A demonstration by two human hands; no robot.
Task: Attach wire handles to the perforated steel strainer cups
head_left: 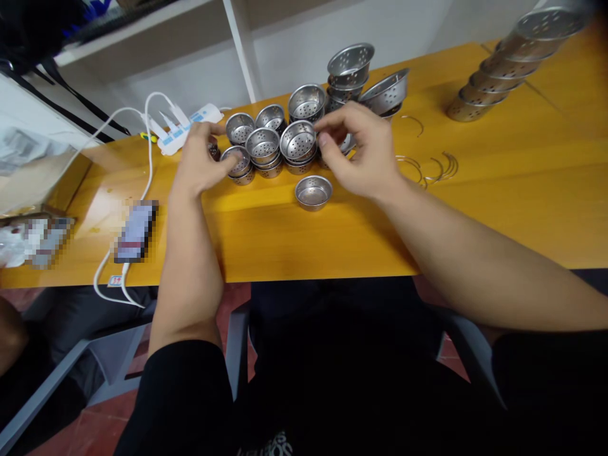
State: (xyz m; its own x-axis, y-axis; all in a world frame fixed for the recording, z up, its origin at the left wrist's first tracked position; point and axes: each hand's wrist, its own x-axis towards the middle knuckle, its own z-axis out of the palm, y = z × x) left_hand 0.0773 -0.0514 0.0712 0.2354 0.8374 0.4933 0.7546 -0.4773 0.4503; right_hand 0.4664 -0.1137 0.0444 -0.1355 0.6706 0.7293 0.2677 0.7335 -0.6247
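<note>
Small perforated metal cups stand in short stacks in two rows on the table. My left hand (197, 158) is at the left end of the rows, its thumb over the rim of the front-left cup (237, 161) and its fingers spread behind. At the right end, my right hand (363, 149) has bent fingers, with thumb and index tip slightly apart beside the rim of a front-row cup (299, 140). Another cup (346, 145) is partly hidden under that hand. One single cup (313, 193) sits in front of the rows.
Taller metal cup stacks (350, 66) and a tilted bowl (387, 92) stand behind my right hand. A leaning stack (508, 69) is at far right. Thin wire rings (441, 168) lie nearby. A power strip (190, 130), white cables and a phone (136, 231) are on the left.
</note>
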